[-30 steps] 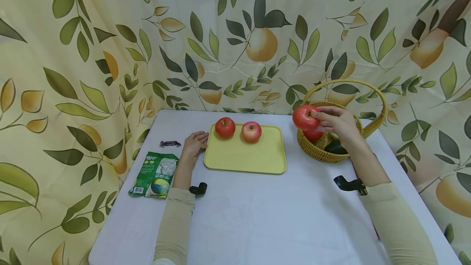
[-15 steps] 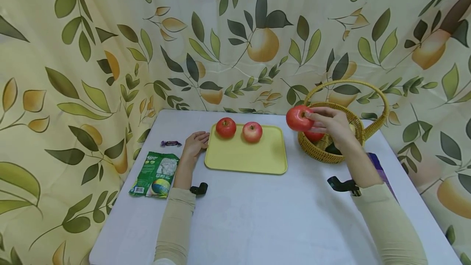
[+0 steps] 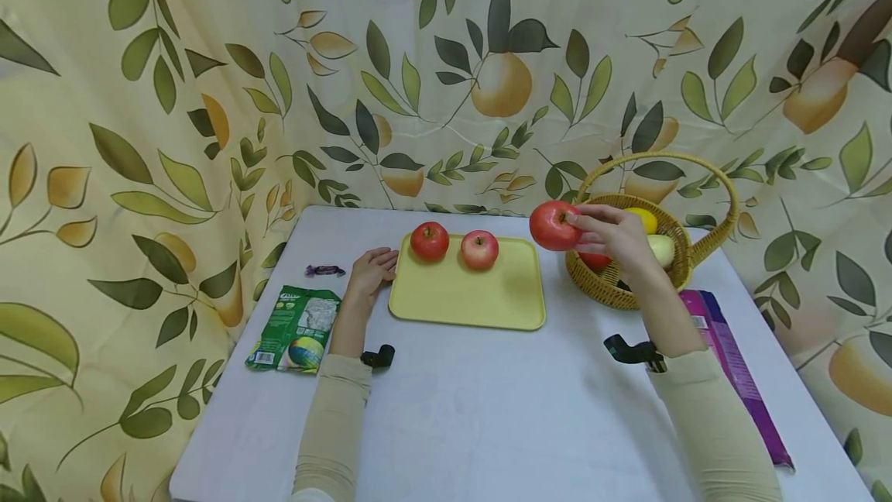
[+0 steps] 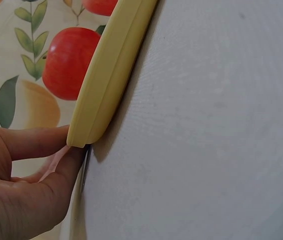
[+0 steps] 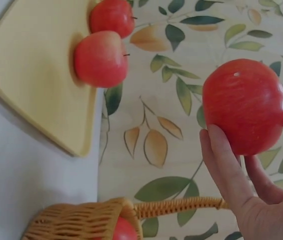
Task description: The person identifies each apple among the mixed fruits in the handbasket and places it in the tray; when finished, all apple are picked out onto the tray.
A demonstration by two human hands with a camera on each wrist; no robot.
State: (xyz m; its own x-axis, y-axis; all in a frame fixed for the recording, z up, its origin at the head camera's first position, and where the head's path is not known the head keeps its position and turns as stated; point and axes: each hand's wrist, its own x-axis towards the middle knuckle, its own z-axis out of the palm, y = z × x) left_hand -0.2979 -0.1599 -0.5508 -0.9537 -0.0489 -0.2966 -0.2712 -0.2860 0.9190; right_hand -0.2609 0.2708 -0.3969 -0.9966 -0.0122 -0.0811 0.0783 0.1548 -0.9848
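Note:
My right hand point(image 3: 616, 235) holds a red apple point(image 3: 555, 225) by thumb and fingertips, raised in the air just left of the wicker basket point(image 3: 602, 285). The right wrist view shows this apple point(image 5: 244, 106) between the fingers. My left hand point(image 3: 371, 273) is at the left edge of a yellow tray point(image 3: 467, 304); in the left wrist view its thumb and fingertips meet the tray's rim point(image 4: 99, 95) from both sides. On the tray stand a red apple point(image 3: 429, 242) and a paler pink-red apple point(image 3: 479, 250), side by side near the back.
The basket holds a red fruit point(image 3: 595, 261), a yellow fruit point(image 3: 644, 219) and a pale green one point(image 3: 662, 251), under a tall handle. A purple package point(image 3: 742, 382) lies by my right forearm. On the left are a green packet point(image 3: 293, 329) and a wrapped candy point(image 3: 325, 270).
My right hand has carried the apple left, away from over the basket, uncovering the yellow and pale green contents and the purple package. The left hand stays at the tray's edge.

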